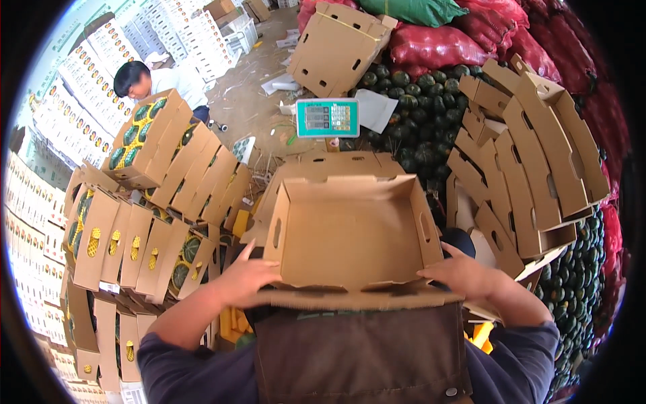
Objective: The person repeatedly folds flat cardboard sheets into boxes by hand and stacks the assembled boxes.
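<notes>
An open-topped brown cardboard box sits level in front of my body, its bare bottom showing. My left hand grips its near left corner, thumb raised by the side wall and fingers around the edge. At the near right corner my right hand holds the box the same way. Oval hand slots are cut in both side walls. Under and beyond the box lies another piece of brown cardboard. Just past that stands a scale's teal display panel.
Stacked boxes of green squashes in yellow foam nets stand at left. Unfilled cardboard boxes lean at right. Loose dark green squashes and red mesh sacks lie behind. A person crouches at far left near white cartons.
</notes>
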`<action>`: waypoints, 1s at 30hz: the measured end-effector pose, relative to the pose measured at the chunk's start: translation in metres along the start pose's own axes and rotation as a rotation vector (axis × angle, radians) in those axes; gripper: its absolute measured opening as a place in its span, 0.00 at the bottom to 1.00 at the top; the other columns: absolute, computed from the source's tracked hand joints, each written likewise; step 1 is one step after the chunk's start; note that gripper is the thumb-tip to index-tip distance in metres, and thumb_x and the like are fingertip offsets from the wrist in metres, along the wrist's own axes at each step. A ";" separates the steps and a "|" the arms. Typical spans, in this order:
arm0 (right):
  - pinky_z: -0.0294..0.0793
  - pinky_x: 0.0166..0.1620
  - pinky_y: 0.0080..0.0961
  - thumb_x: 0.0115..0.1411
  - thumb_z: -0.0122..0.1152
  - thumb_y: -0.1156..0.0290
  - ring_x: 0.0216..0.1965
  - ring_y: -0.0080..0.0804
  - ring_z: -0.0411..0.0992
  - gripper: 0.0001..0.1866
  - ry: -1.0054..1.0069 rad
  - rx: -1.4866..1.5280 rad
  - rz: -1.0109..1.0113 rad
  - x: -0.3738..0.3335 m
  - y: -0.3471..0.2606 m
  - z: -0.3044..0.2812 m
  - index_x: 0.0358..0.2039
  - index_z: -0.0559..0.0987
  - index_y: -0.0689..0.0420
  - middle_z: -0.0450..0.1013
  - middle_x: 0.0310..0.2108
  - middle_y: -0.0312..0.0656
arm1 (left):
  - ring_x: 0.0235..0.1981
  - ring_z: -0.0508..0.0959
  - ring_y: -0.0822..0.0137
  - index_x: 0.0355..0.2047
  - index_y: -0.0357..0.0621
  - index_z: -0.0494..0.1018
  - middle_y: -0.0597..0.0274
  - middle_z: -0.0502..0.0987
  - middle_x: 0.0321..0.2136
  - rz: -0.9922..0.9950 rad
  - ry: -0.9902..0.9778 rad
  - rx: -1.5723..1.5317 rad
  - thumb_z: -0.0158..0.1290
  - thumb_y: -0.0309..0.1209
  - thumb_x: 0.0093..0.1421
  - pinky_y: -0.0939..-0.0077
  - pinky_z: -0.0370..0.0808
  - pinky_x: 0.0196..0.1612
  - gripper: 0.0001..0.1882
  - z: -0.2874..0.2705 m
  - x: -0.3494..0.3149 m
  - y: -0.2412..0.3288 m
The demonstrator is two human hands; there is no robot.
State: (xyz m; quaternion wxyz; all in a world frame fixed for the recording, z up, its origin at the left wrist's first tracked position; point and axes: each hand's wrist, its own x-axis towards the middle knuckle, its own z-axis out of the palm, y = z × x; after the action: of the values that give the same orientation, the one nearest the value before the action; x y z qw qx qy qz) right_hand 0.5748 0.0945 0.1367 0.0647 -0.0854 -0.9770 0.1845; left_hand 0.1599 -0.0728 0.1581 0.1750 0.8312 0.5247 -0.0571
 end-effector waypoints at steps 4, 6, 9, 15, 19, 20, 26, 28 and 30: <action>0.54 0.58 0.41 0.57 0.55 0.69 0.45 0.30 0.67 0.18 0.658 0.936 0.225 0.024 0.019 0.046 0.48 0.68 0.58 0.70 0.41 0.40 | 0.44 0.71 0.68 0.47 0.39 0.65 0.60 0.72 0.42 -0.187 0.849 -1.506 0.51 0.27 0.56 0.68 0.63 0.52 0.18 0.058 0.054 -0.015; 0.57 0.56 0.31 0.57 0.51 0.74 0.49 0.28 0.62 0.23 1.109 1.059 0.439 0.045 0.028 0.058 0.54 0.61 0.60 0.63 0.48 0.41 | 0.47 0.69 0.67 0.51 0.38 0.61 0.57 0.68 0.47 -0.233 1.236 -1.648 0.47 0.22 0.57 0.72 0.64 0.52 0.20 0.058 0.083 -0.010; 0.56 0.59 0.33 0.56 0.53 0.72 0.60 0.42 0.55 0.28 0.780 0.297 0.591 0.031 0.038 0.063 0.57 0.60 0.60 0.58 0.57 0.49 | 0.55 0.64 0.61 0.51 0.37 0.61 0.52 0.67 0.49 -0.399 1.110 -1.151 0.46 0.19 0.55 0.65 0.60 0.57 0.22 0.064 0.094 -0.013; 0.53 0.59 0.44 0.51 0.54 0.43 0.56 0.48 0.60 0.34 -0.440 -0.310 0.327 0.054 0.012 0.019 0.48 0.71 0.59 0.67 0.50 0.51 | 0.57 0.62 0.55 0.51 0.40 0.66 0.50 0.66 0.52 -0.145 -0.044 0.155 0.51 0.56 0.51 0.56 0.51 0.62 0.36 0.016 0.076 0.022; 0.70 0.39 0.41 0.48 0.59 0.57 0.37 0.45 0.72 0.20 -0.757 0.320 0.333 0.085 0.029 0.062 0.41 0.75 0.54 0.74 0.38 0.49 | 0.50 0.68 0.52 0.50 0.35 0.65 0.46 0.69 0.49 -0.076 -0.507 -0.115 0.53 0.49 0.51 0.64 0.66 0.51 0.33 0.033 0.118 0.009; 0.70 0.39 0.41 0.48 0.59 0.57 0.37 0.45 0.72 0.20 -0.749 0.323 0.347 0.087 0.030 0.059 0.41 0.75 0.54 0.74 0.38 0.49 | 0.48 0.70 0.51 0.48 0.34 0.66 0.44 0.70 0.47 0.021 -0.538 -0.162 0.54 0.46 0.51 0.65 0.69 0.47 0.31 0.038 0.124 0.004; 0.70 0.39 0.39 0.48 0.56 0.64 0.39 0.44 0.72 0.19 -0.691 0.313 0.282 0.081 0.020 0.032 0.42 0.76 0.54 0.74 0.35 0.49 | 0.42 0.74 0.52 0.44 0.31 0.69 0.42 0.74 0.40 -0.112 -0.862 -0.210 0.54 0.43 0.51 0.68 0.70 0.46 0.28 -0.020 0.131 0.042; 0.71 0.38 0.41 0.49 0.53 0.64 0.38 0.45 0.73 0.17 -0.372 -0.073 0.296 0.060 -0.005 -0.016 0.40 0.76 0.52 0.75 0.33 0.46 | 0.48 0.70 0.54 0.48 0.32 0.65 0.44 0.70 0.46 0.019 -0.409 -0.172 0.53 0.41 0.53 0.68 0.66 0.51 0.28 -0.035 0.122 0.038; 0.73 0.35 0.35 0.51 0.52 0.64 0.34 0.43 0.74 0.15 -0.255 -0.217 0.465 0.028 -0.033 -0.082 0.39 0.76 0.52 0.75 0.30 0.41 | 0.54 0.64 0.55 0.53 0.35 0.61 0.46 0.65 0.52 0.166 0.341 -0.370 0.51 0.37 0.55 0.65 0.60 0.56 0.28 -0.043 0.111 0.019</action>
State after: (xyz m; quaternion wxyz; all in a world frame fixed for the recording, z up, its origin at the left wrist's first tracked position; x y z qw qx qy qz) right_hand 0.5554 0.0984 0.2277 -0.1121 -0.2897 -0.9454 0.0982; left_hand 0.2227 0.0295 0.1718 0.2373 0.8228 0.4781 0.1954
